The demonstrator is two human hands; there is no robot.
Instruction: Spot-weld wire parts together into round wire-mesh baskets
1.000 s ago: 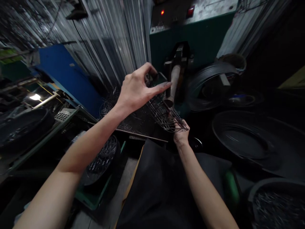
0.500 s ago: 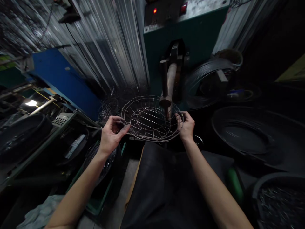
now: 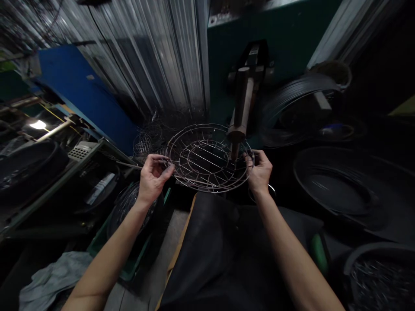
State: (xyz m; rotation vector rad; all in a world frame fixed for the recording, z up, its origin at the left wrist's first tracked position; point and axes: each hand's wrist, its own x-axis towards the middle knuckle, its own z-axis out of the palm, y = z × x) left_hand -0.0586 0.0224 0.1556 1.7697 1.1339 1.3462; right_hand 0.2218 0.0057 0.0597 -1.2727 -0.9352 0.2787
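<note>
Round wire basket under the welder's electrode, rim pinched by left hand and right hand.

No legible text, labels, brands or numbers anywhere in view. Green machine housing at 12 o'clock carries no readable marking (its top edge is cropped, dim and blurred).

A second earlier the left hand was raised with the wire basket tilted on edge. It dropped to the rim, and the basket levelled out under the electrode.
</note>
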